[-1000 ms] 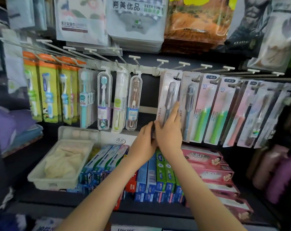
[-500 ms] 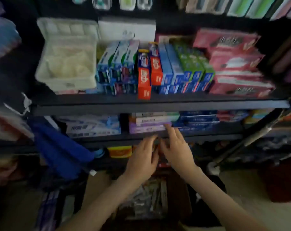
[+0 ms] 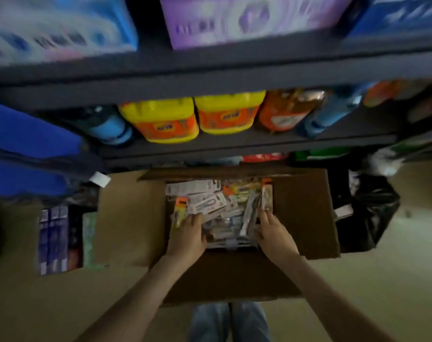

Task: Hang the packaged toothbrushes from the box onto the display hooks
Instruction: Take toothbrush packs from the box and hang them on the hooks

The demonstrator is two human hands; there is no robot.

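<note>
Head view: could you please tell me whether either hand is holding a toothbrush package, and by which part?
It cannot be told. The left hand and right hand both rest among the toothbrush packages in the box, but blur hides any grip.

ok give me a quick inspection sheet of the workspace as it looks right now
surface: pale floor, with the cardboard box standing on it, flaps open
job's things: packaged toothbrushes lie jumbled in the box; display hooks not in view
clutter: black bag right of the box; small cartons beside its left flap
grippers: left hand and right hand both down in the box at the packs; grip too blurred to tell
cables: nothing seen
surroundings: dark shelving above the box, with yellow jugs on a lower shelf
</note>
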